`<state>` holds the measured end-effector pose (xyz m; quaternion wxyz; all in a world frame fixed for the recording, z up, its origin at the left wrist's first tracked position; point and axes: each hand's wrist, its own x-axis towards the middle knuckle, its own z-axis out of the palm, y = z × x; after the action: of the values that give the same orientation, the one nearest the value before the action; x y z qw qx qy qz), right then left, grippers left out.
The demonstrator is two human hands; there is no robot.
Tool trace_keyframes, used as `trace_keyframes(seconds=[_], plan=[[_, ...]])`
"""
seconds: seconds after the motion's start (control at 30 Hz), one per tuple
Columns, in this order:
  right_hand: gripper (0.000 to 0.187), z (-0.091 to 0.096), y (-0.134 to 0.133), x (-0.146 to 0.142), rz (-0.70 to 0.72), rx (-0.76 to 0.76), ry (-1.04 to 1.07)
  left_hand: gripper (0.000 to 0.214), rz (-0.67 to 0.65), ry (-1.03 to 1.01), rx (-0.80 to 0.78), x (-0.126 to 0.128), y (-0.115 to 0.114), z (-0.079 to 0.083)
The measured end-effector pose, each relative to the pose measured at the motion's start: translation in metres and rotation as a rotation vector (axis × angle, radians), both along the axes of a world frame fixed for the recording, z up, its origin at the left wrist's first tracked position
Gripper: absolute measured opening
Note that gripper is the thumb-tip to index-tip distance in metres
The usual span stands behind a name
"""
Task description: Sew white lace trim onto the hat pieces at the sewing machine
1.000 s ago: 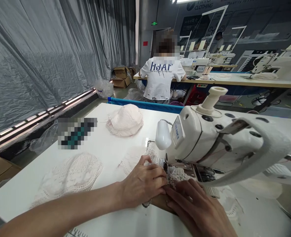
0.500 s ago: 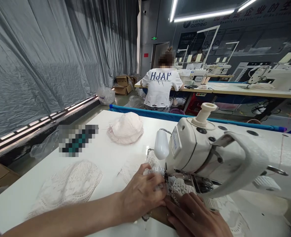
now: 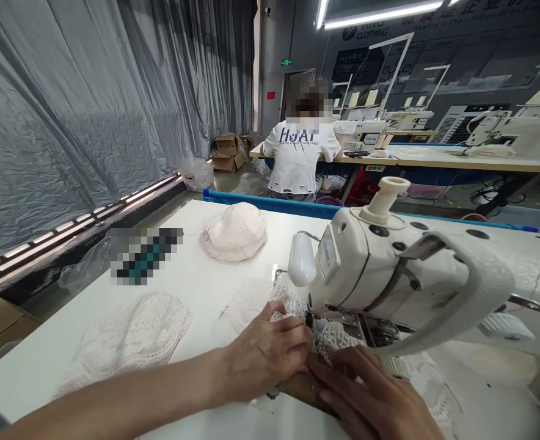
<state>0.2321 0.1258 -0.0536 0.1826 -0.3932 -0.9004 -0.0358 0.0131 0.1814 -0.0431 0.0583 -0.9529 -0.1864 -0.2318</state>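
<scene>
Your left hand [image 3: 267, 354] curls over lace [image 3: 288, 295] at the machine [image 3: 347, 263], right hand [image 3: 380, 391] alongside (can't tell if either grips).

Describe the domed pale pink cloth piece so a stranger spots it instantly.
Start at the nearest sewing machine, then look left to the tabletop's far edge. There sits the domed pale pink cloth piece, threads straying from its rim, its surface plain, unlike the nearer openwork lace piece.
</scene>
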Motion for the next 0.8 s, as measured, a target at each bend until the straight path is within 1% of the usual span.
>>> trace_keyframes(seconds=[0.07, 0.13, 0.2, 0.27, 0.4, 0.53, 0.7, 0.8], plan=[[0.030, -0.003, 0.001, 0.008, -0.038, -0.030, 0.046, 0.015, -0.030, 0.019, -0.011, 0.000, 0.001, 0.002], [0.029, -0.007, 0.002, 0.014, -0.070, -0.065, 0.070, 0.020, -0.033, 0.032, -0.030, -0.001, 0.001, 0.003], [0.027, -0.011, 0.003, 0.018, -0.081, -0.102, 0.062, 0.024, -0.024, 0.030, -0.055, -0.001, 0.001, 0.004], [0.027, -0.013, 0.004, 0.018, -0.106, -0.117, 0.045, 0.022, -0.019, 0.021, -0.075, 0.000, 0.001, 0.004], [0.032, -0.012, 0.004, 0.011, -0.141, -0.115, 0.050, 0.010, -0.005, -0.006, -0.073, 0.001, 0.001, 0.000], [0.033, -0.009, 0.004, 0.008, -0.160, -0.099, 0.078, 0.013, 0.007, -0.028, -0.039, 0.002, 0.001, -0.001], [0.034, -0.011, 0.004, 0.010, -0.138, -0.068, 0.055, 0.018, 0.000, -0.085, -0.011, 0.002, 0.002, -0.001], [0.034, -0.012, 0.004, 0.011, -0.128, -0.051, 0.045, 0.018, 0.000, -0.086, -0.010, 0.002, 0.003, -0.002]])
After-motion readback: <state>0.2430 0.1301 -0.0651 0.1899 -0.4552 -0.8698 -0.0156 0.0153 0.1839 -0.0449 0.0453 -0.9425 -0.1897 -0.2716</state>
